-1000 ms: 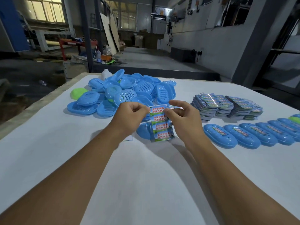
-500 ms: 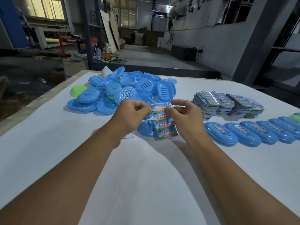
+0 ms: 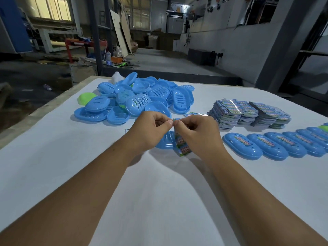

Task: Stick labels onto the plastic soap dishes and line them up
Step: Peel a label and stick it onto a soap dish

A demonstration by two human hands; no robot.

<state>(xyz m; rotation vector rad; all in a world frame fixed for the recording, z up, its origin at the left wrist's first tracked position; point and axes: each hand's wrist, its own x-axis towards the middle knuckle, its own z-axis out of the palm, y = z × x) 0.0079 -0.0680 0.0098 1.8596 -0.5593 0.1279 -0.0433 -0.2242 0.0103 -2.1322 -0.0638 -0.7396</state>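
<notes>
Both hands meet over the white table (image 3: 159,201): left hand (image 3: 150,129) & right hand (image 3: 197,134) each pinch the top edge of a label strip (image 3: 182,145) w/ thumb + forefinger, strip hanging down btwn them. Just behind it, a blue soap dish (image 3: 166,142) on the table. Unlabelled dish pile (image 3: 138,100) far left, label stacks (image 3: 248,113) far right, row of labelled dishes (image 3: 276,145) along right side.
</notes>
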